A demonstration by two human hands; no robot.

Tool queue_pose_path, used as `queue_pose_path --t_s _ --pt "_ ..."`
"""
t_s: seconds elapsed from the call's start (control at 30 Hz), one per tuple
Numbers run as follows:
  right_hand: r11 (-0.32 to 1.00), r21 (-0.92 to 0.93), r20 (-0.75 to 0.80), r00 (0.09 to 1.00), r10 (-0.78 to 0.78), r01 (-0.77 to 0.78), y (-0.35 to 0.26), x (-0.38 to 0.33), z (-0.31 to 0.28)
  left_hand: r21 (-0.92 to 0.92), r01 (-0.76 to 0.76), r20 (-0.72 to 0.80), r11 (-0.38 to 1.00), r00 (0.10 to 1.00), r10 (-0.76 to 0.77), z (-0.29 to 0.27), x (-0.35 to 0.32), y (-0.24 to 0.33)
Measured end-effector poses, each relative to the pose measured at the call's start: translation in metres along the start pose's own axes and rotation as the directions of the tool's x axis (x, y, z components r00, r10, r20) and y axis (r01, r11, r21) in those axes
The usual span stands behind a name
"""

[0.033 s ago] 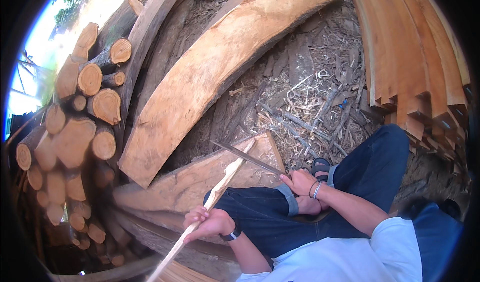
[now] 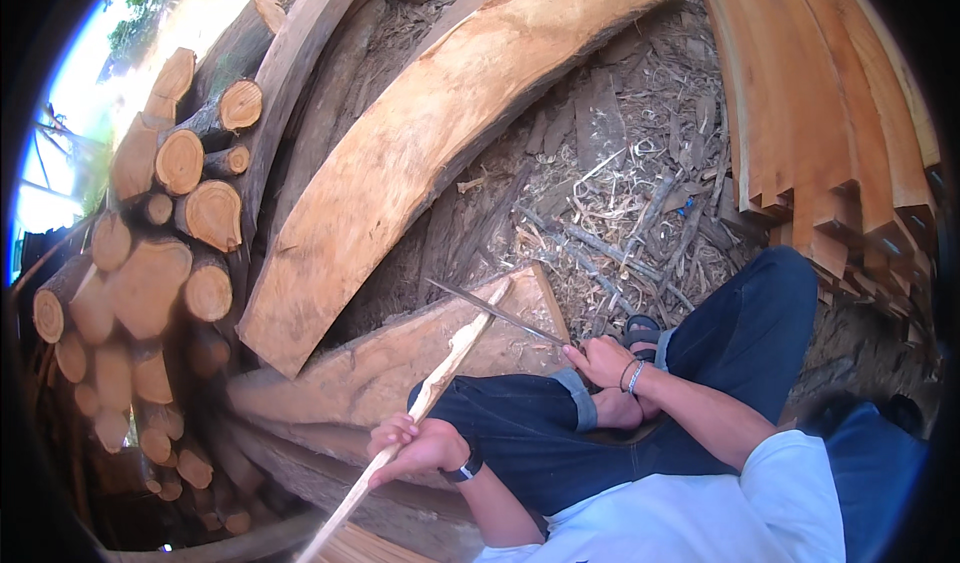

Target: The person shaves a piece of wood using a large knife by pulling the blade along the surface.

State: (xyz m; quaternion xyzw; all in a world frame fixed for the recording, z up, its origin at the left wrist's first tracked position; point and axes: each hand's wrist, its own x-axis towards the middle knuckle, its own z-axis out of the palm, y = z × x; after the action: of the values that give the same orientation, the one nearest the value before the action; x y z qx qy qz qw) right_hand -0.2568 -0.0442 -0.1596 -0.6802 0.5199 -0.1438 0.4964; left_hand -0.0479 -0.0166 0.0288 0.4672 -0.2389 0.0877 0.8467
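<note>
A pale, bark-stripped wooden stick (image 2: 440, 377) slants up from the lower edge, with my left hand (image 2: 418, 445) closed around its lower part. Its upper end has a rough, notched spot and lies over a flat wood slab (image 2: 350, 368). In my right hand (image 2: 600, 361) is a long-bladed knife (image 2: 515, 323), whose handle the fingers hide. The blade crosses the stick near its upper end, apparently touching it, and its tip points up and left. Both forearms rest close to my crossed legs.
Cut logs (image 2: 212, 213) are stacked at the left. A long curved slab (image 2: 450, 113) lies beyond my hands. Shavings and twigs (image 2: 620, 233) litter the ground. Sawn planks (image 2: 800, 93) are piled at the right. My sandalled foot (image 2: 643, 335) is beside the right hand.
The knife blade has shifted very slightly to the right along with its tip. Both hands keep their hold, and the stick stays in place.
</note>
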Motion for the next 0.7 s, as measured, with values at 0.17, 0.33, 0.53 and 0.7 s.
queue_pose_path --t_s 0.17,0.33,0.53,0.7 --pt "0.995 0.013 -0.004 0.996 -0.094 0.094 -0.032 -0.012 -0.010 0.010 -0.024 -0.010 1.000 1.000 0.024 -0.007 -0.005 0.001" --pt "1.000 -0.026 0.011 1.000 -0.011 0.011 -0.018 -0.004 -0.005 0.015 -0.029 0.023 0.999 0.999 0.029 -0.006 -0.006 -0.001" --pt "0.997 0.016 0.030 0.996 -0.080 0.079 -0.028 -0.012 -0.006 -0.024 -0.046 0.048 0.999 0.998 0.047 -0.012 -0.006 -0.002" --pt "0.997 -0.012 -0.070 0.995 0.072 -0.073 0.002 0.000 0.003 -0.023 -0.003 0.093 1.000 0.996 0.005 -0.008 -0.006 -0.001"
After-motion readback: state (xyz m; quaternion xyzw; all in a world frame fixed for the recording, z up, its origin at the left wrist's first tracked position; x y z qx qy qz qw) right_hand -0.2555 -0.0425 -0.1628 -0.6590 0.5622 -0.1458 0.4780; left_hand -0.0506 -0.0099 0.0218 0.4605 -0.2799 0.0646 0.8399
